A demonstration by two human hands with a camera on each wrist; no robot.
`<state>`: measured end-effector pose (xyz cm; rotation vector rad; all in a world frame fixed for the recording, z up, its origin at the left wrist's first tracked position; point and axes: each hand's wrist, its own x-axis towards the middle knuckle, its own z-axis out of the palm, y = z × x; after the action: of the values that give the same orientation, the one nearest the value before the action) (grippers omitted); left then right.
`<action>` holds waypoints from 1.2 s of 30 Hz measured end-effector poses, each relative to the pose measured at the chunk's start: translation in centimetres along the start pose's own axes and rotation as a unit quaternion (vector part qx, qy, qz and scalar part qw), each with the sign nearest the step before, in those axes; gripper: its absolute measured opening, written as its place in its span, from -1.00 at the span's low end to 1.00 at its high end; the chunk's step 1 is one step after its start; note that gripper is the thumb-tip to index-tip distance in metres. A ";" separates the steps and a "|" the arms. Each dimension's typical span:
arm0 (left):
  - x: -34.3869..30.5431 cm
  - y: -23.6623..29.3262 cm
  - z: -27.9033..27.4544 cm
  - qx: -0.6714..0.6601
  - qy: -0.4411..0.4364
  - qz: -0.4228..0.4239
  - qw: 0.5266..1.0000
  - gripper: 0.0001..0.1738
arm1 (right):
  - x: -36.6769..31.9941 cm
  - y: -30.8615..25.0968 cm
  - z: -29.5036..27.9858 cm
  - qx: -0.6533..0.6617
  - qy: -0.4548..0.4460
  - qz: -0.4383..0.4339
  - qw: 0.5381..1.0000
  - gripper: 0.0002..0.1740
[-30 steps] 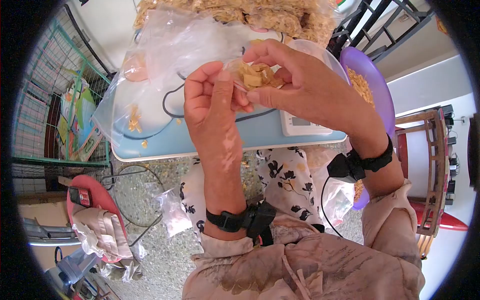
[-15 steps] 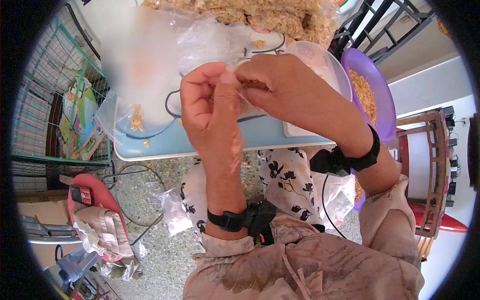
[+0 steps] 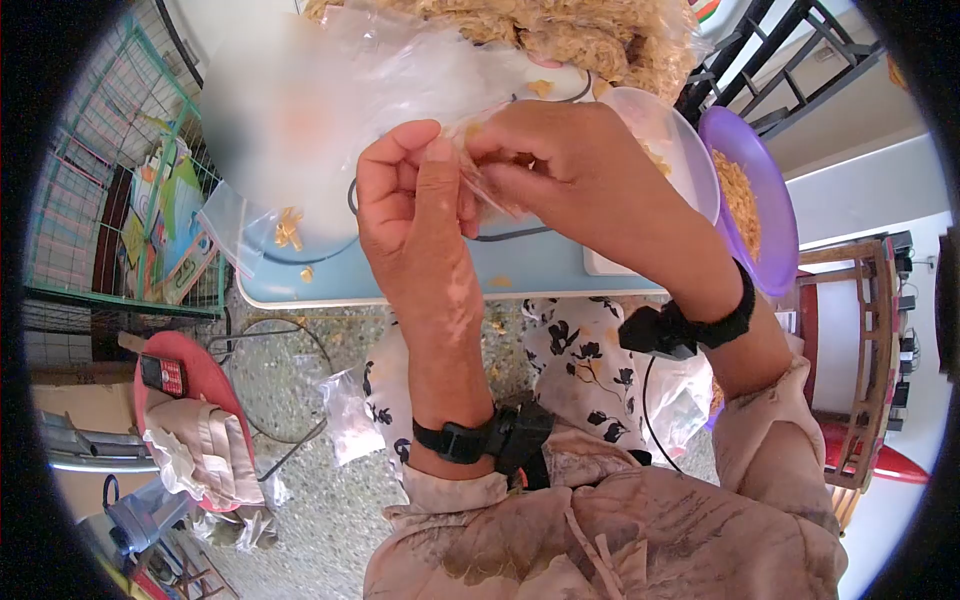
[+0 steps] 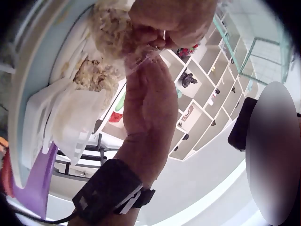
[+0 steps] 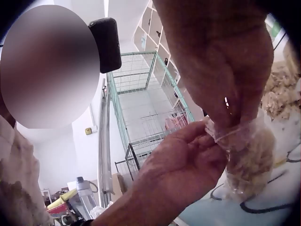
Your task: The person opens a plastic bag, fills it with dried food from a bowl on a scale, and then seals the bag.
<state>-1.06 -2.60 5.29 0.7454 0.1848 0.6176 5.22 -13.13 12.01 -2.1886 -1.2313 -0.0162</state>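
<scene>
The pale blue tabletop (image 3: pixel 560 270), smooth and printed with a dark looping line, lay in front of me. At its far edge slumped a big sack (image 3: pixel 580 30) of rough, tan, flaky crisps in crinkled clear film. A loose bag (image 3: pixel 400 70), thin and glossy, sprawled over the left of the tabletop, with a few yellow bits (image 3: pixel 288 230) at its near end. To the right sat a purple bowl (image 3: pixel 775 200), round and shiny, with crisps inside. Just beside it stood a clear bowl (image 3: pixel 690 160).

Above the middle of the tabletop my left hand (image 3: pixel 410 205) and right hand (image 3: pixel 570 160) met on a pouch (image 5: pixel 249 160). It was small, see-through and soft, and it bulged with crisps. Both hands were pinching its top strip, my right from above with fingers curled, my left with the thumb against the edge.

I judged the filling of this pouch done and the closing of its mouth under way but not finished, since the strip sat between my fingers. With so much in the sack and the purple bowl, plenty seemed left to pack.
</scene>
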 end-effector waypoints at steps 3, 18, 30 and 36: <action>-0.1 0.1 -0.1 0.000 -0.014 0.016 1.000 -0.80 | 0.7 1.0 1.4 -0.106 0.003 -0.061 0.992 -0.82; 0.5 0.3 -0.6 -0.068 0.045 0.024 0.996 -0.81 | 0.0 -0.1 1.5 0.003 0.068 -0.068 0.995 -0.87; 0.6 0.5 -1.1 -0.036 0.058 0.034 0.997 -0.80 | -0.1 -1.1 0.8 -0.039 0.023 -0.100 0.994 -0.80; 0.3 0.5 -0.5 -0.014 0.042 0.046 0.998 -0.80 | -1.9 -0.3 -0.2 -0.108 0.174 -0.089 0.975 -0.74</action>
<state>-1.21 -1.84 5.35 0.7050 0.2201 0.7387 3.95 -14.59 11.71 -2.1265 -1.2607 -0.6073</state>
